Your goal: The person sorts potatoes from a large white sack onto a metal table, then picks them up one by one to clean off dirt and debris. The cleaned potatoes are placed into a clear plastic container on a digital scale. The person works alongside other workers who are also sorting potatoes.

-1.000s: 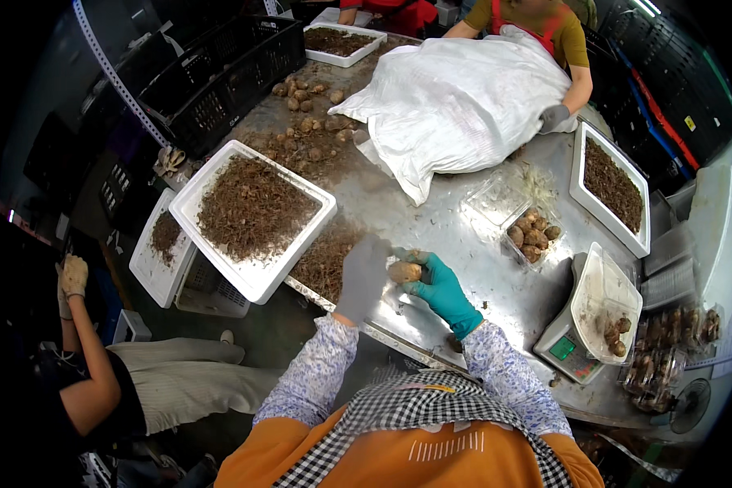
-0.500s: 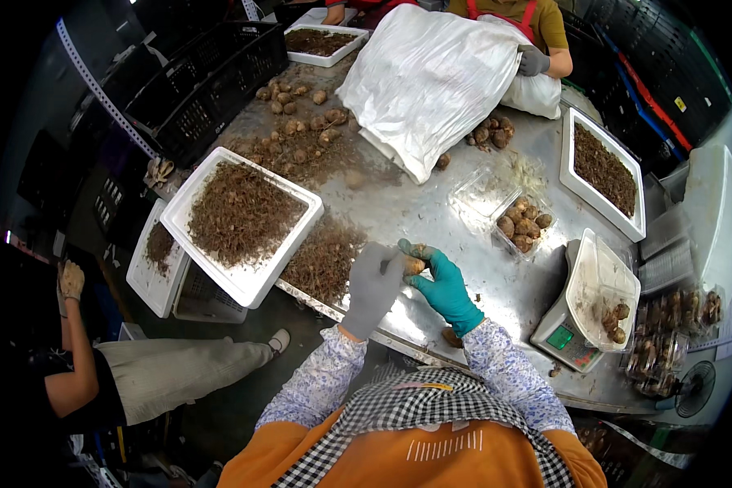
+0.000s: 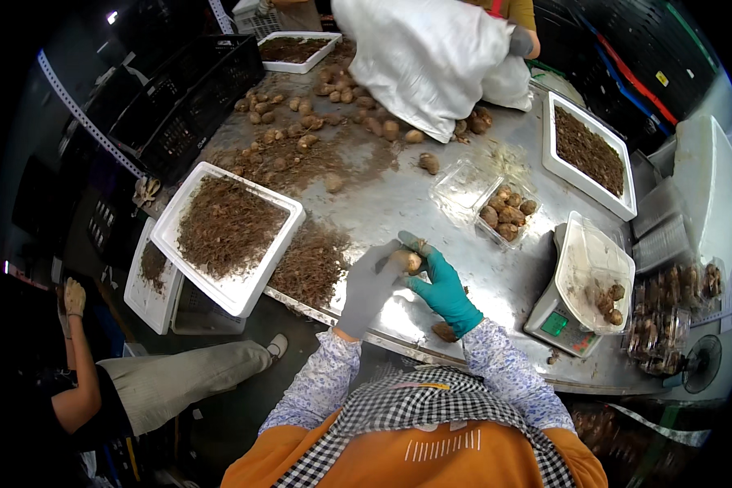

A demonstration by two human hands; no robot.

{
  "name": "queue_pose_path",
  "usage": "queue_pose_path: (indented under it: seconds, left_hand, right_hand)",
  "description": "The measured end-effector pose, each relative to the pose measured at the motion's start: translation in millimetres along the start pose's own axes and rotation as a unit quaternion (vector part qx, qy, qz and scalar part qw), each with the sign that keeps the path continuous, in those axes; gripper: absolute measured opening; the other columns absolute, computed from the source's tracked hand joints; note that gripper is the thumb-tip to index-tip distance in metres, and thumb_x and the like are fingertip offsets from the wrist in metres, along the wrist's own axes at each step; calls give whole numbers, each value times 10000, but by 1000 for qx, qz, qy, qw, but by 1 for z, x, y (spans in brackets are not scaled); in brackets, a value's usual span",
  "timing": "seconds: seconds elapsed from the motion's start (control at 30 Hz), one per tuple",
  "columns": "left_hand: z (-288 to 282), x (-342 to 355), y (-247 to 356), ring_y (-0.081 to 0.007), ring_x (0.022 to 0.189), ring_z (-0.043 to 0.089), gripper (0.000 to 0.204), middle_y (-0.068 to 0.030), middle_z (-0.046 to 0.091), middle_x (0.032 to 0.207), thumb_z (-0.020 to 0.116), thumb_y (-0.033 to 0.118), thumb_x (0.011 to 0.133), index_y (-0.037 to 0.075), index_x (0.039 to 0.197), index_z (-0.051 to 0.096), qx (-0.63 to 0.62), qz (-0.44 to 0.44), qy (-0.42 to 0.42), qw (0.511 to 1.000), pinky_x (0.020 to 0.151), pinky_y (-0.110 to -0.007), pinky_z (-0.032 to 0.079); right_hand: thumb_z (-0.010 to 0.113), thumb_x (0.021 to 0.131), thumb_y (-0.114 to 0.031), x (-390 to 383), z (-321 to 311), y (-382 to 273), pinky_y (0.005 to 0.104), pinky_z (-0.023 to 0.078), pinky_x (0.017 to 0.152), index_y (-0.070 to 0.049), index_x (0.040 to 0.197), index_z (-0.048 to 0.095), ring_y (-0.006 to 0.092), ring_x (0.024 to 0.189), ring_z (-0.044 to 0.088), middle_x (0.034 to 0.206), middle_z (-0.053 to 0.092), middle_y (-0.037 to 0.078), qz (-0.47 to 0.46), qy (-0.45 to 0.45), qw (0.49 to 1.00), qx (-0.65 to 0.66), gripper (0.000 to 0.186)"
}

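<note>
Between my two gloved hands is a small brown taro (image 3: 413,263) with a pale patch, held just above the near edge of the metal table. The grey-gloved left hand (image 3: 369,285) closes on it from the left, while my teal-gloved right hand (image 3: 446,294) curls its fingers around the other side. Beside my right wrist lies another taro (image 3: 445,331). Farther on, an open clear plastic box (image 3: 481,230) holds several taros (image 3: 508,213). At the right, a digital scale (image 3: 563,324) carries a clear box with a few taros (image 3: 608,302).
White foam trays of brown debris stand at left (image 3: 244,301) and right (image 3: 550,146). Across the table, a person holds a white sack (image 3: 431,57) near loose taros (image 3: 307,122). Packed clear boxes (image 3: 659,325) sit right of the scale. Another person (image 3: 77,358) stands at left.
The white sack has been drawn up and away, and more taros now lie loose below it. My hands still hold the taro, turned slightly. The whole view has shifted a little.
</note>
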State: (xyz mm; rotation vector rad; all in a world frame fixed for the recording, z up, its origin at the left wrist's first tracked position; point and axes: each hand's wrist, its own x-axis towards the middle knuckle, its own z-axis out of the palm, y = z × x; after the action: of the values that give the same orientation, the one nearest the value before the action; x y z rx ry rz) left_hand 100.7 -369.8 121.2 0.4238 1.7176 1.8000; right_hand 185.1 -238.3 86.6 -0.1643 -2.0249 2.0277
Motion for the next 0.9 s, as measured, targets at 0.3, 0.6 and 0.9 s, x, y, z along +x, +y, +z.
queue_pose_path:
  seconds: [0.3, 0.6, 0.9]
  left_hand:
    - [23, -1, -13, -84, 562, 536, 204, -34, 581, 685, 485, 152, 966, -24, 921, 578, -53, -22, 50, 997, 518, -214, 444]
    - [44, 7, -10, -111, 807, 532, 343, -50, 566, 884, 608, 131, 884, -5, 1194, 555, 85, 100, 16, 991, 742, -249, 471]
    - [67, 20, -26, -206, 753, 581, 144, -95, 563, 779, 633, 51, 825, 10, 962, 625, 346, 387, -17, 854, 622, -312, 457]
  right_hand:
    - [604, 861, -52, -22, -20, 11, 312, 438, 986, -47, 1325, 462, 184, 1168, 523, 1329, 513, 95, 69, 17, 996, 49, 485]
    - [602, 845, -6, -32, -46, 14, 305, 459, 971, -20, 1297, 468, 175, 1148, 538, 1300, 541, 74, 12, 98, 989, 115, 472]
    - [646, 835, -32, -45, -66, 24, 302, 510, 917, 0, 1273, 478, 170, 1069, 578, 1226, 554, 113, 123, 122, 979, 109, 471]
